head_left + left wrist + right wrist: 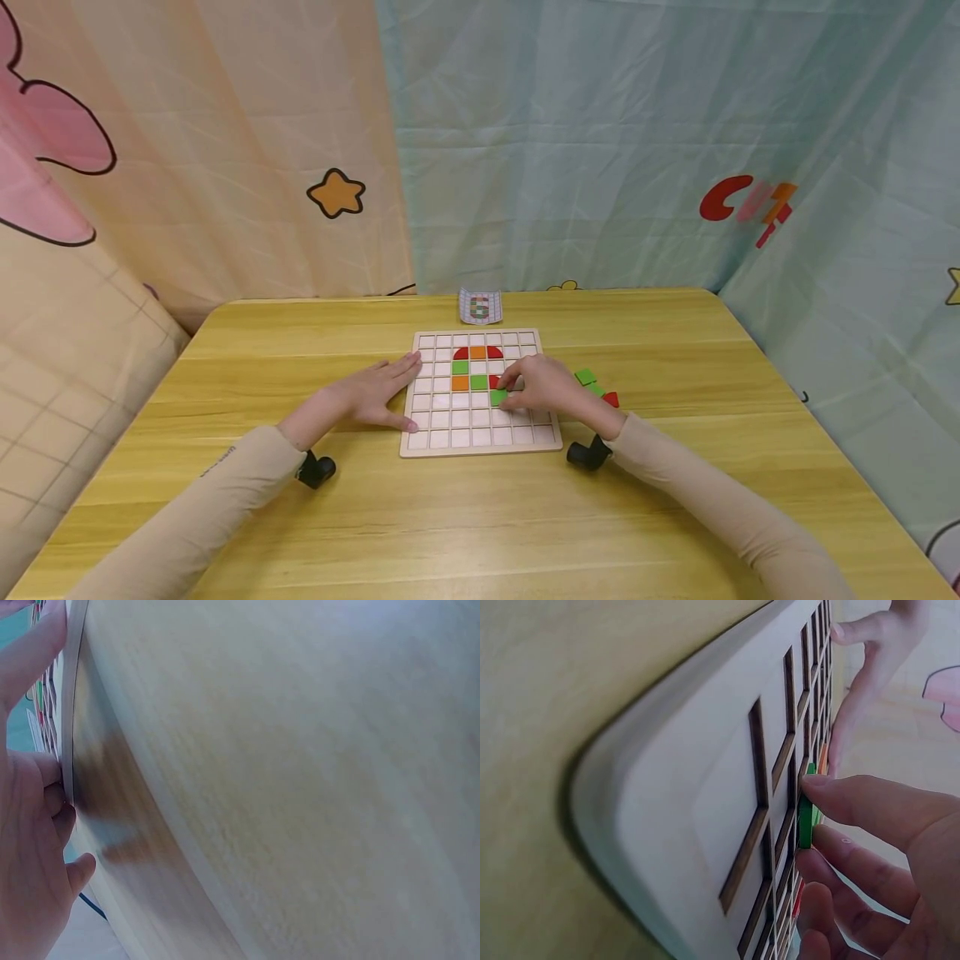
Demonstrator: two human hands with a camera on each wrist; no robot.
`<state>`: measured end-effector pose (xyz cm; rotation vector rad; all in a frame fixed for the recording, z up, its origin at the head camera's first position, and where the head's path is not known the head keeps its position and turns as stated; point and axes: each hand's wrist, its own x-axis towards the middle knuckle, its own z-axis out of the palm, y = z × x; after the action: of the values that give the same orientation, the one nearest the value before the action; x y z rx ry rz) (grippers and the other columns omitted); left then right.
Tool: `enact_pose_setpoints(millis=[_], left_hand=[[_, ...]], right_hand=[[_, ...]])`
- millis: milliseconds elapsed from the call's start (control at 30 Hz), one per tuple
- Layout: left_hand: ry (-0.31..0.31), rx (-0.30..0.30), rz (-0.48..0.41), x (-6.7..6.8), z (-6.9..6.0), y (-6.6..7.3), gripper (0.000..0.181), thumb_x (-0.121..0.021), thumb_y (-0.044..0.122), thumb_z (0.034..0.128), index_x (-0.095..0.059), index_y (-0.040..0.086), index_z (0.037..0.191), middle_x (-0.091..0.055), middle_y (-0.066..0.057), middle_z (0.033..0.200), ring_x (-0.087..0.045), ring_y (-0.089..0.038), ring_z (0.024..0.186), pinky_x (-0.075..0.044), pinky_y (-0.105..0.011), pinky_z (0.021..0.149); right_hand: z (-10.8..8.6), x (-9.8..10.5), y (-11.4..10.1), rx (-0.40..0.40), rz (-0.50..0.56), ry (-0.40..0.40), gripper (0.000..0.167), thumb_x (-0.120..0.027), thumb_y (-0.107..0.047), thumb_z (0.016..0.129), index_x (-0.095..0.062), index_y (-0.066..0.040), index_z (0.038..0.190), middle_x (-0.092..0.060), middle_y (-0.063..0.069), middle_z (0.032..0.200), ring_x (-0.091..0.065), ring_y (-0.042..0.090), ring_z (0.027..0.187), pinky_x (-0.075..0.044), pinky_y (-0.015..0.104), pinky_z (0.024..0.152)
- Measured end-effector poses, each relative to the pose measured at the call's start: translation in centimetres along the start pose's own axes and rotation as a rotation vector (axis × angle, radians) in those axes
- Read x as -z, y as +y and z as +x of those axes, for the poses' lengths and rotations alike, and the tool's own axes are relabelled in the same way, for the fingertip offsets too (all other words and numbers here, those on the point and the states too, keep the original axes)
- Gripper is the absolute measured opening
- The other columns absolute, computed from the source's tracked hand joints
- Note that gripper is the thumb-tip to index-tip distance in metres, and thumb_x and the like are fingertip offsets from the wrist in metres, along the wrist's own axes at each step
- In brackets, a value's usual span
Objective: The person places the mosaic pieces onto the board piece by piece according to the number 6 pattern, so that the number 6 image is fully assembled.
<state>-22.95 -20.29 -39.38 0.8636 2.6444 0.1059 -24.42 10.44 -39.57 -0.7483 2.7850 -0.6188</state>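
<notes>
A pale grid board [480, 437] lies on the table. My right hand [546, 385] pinches a green square tile [805, 821] between thumb and fingers, over a cell right of the board's middle. It stands partly raised from the grid in the right wrist view. Spread over the board's left edge, my left hand [375, 392] rests with straight fingers. Set in the grid are a red rounded tile [461, 353], an orange tile [477, 352], another red rounded tile [494, 352] and several more below. A red tile [493, 382] is partly hidden by my right fingers.
Loose green tiles [585, 377] and a red tile [611, 399] lie right of the board, near my right forearm. Behind the board is a small patterned card [480, 307] with a coloured figure. Curtains hang beyond the wooden table [450, 525].
</notes>
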Motion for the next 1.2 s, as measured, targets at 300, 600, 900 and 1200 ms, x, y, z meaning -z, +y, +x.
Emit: enact_pose_setpoints(millis=[300,600,900,1200], left_hand=[[-0.001,-0.001,-0.001,0.0,0.0,0.0,0.105,-0.056,0.065,0.0851,-0.008,0.002,0.154,-0.001,-0.015,0.162,-0.007,-0.03,0.15,-0.015,-0.052,0.121],[0.004,-0.001,-0.01,-0.2,0.0,-0.1,0.107,-0.055,0.068,0.0836,-0.009,0.003,0.154,-0.001,-0.013,0.163,-0.007,-0.028,0.151,-0.014,-0.051,0.121],[0.017,-0.013,-0.005,-0.3,0.0,-0.2,0.106,-0.056,0.067,0.0841,-0.01,0.001,0.154,-0.003,-0.015,0.162,-0.008,-0.031,0.15,-0.015,-0.051,0.121],[0.007,-0.008,-0.009,-0.1,0.1,-0.1,0.107,-0.056,0.067,0.0839,-0.009,0.001,0.154,-0.002,-0.016,0.162,-0.008,-0.031,0.15,-0.015,-0.052,0.12]], right_hand=[[-0.1,0.1,0.2,0.018,0.027,-0.001,0.02,-0.081,-0.031,0.076,-0.076,-0.021,0.092,-0.072,-0.009,0.092,-0.055,0.008,0.077,-0.046,0.024,0.065],[-0.6,0.7,0.9,0.033,0.084,0.031,0.021,-0.08,-0.029,0.077,-0.076,-0.02,0.096,-0.07,-0.009,0.089,-0.054,0.01,0.074,-0.044,0.024,0.063],[-1.5,2.0,2.9,0.096,0.088,0.101,0.016,-0.076,-0.022,0.081,-0.074,-0.016,0.096,-0.069,-0.004,0.089,-0.051,0.01,0.062,-0.042,0.022,0.056],[-3.0,3.7,5.5,0.098,0.08,0.17,0.019,-0.078,-0.018,0.08,-0.074,-0.011,0.097,-0.07,0.004,0.09,-0.049,0.01,0.057,-0.042,0.021,0.053]])
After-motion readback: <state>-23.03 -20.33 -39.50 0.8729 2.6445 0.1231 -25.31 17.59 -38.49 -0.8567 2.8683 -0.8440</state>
